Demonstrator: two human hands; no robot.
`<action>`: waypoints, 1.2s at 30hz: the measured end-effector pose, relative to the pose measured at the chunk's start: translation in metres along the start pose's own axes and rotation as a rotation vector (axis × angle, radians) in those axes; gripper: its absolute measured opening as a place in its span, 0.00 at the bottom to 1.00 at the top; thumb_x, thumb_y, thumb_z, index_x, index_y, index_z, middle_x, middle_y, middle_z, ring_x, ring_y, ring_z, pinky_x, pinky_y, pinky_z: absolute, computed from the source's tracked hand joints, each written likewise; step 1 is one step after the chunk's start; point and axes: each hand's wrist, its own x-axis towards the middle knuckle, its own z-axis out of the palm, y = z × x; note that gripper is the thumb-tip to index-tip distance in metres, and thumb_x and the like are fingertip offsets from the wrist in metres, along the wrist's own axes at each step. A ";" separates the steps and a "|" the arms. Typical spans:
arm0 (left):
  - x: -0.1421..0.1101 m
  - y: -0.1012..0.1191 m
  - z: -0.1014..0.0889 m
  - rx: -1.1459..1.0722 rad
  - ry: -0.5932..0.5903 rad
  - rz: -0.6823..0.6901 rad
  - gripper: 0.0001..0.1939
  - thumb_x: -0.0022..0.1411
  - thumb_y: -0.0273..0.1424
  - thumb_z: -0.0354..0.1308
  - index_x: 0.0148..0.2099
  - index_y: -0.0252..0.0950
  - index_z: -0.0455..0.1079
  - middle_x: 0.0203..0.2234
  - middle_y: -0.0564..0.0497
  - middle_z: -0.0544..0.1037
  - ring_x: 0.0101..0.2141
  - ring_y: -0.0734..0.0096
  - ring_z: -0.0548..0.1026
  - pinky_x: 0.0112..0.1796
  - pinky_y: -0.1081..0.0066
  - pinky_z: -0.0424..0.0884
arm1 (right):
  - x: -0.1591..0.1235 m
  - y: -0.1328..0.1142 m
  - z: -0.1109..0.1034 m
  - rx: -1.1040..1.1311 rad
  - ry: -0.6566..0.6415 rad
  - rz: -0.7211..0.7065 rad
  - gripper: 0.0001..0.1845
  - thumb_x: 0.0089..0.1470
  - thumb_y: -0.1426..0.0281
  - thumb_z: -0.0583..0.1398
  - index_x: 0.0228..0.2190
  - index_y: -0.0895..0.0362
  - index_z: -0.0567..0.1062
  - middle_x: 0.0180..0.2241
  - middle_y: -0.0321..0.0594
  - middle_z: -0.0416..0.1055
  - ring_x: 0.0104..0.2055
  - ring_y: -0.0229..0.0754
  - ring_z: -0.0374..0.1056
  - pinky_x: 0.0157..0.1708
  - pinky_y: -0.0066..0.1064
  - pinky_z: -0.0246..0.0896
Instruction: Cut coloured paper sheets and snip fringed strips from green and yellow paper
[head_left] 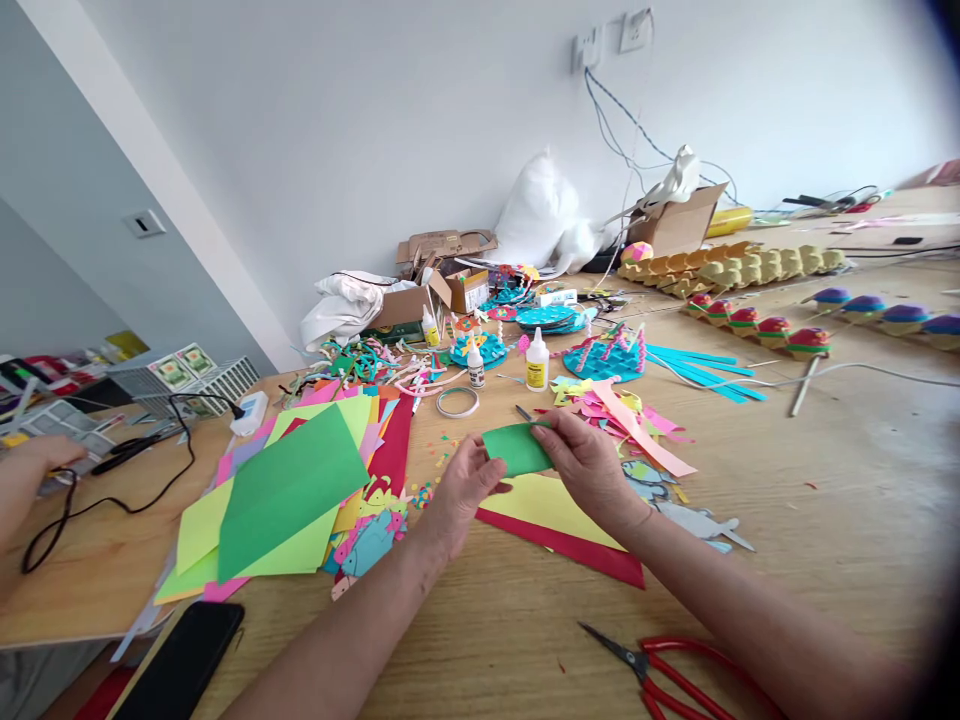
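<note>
A small piece of green paper (516,450) is held up over the table between my two hands. My left hand (471,482) pinches its left edge, thumb in front. My right hand (585,462) grips its right edge; a thin dark pointed tip (523,413) shows just beyond these fingers, its kind unclear. Beneath the hands lie a yellow sheet (559,508) and a dark red sheet (570,545). Red-handled scissors (652,660) rest near the front edge, below my right forearm. Paper fish cutouts (373,540) lie left of my left forearm.
Stacked coloured paper (292,490) and a black phone (187,655) are at left. Glue bottles (537,362), a tape roll (457,402) and paper scraps (622,415) stand or lie beyond my hands. Painted egg-carton strips (761,325) sit at right. Another person's hand (37,460) is far left.
</note>
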 end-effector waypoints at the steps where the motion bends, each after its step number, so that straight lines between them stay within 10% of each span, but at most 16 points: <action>1: -0.002 -0.003 0.003 -0.024 -0.018 -0.035 0.19 0.47 0.39 0.62 0.42 0.37 0.66 0.33 0.51 0.70 0.32 0.73 0.68 0.34 0.72 0.65 | 0.000 0.000 0.001 -0.002 0.019 0.005 0.09 0.53 0.68 0.51 0.22 0.55 0.64 0.17 0.31 0.57 0.20 0.34 0.54 0.19 0.25 0.48; 18: -0.010 -0.020 0.029 -0.302 0.272 -0.010 0.06 0.43 0.28 0.63 0.28 0.35 0.71 0.21 0.55 0.70 0.24 0.79 0.65 0.29 0.76 0.62 | -0.008 -0.015 0.008 -0.010 0.059 -0.030 0.08 0.51 0.69 0.52 0.21 0.55 0.63 0.17 0.30 0.58 0.19 0.34 0.55 0.19 0.25 0.49; 28: 0.007 -0.010 -0.004 -0.251 0.366 0.114 0.08 0.44 0.27 0.61 0.20 0.34 0.63 0.16 0.58 0.65 0.22 0.81 0.64 0.29 0.78 0.61 | 0.008 0.006 -0.011 0.028 0.190 0.051 0.08 0.51 0.67 0.52 0.22 0.54 0.62 0.17 0.30 0.53 0.20 0.35 0.51 0.19 0.26 0.47; 36: 0.003 -0.001 0.000 -0.113 0.073 0.016 0.15 0.51 0.42 0.56 0.37 0.36 0.68 0.29 0.51 0.71 0.31 0.73 0.68 0.31 0.74 0.64 | 0.001 0.002 -0.001 0.133 0.007 0.073 0.10 0.51 0.66 0.52 0.20 0.54 0.62 0.17 0.30 0.54 0.20 0.34 0.51 0.18 0.25 0.48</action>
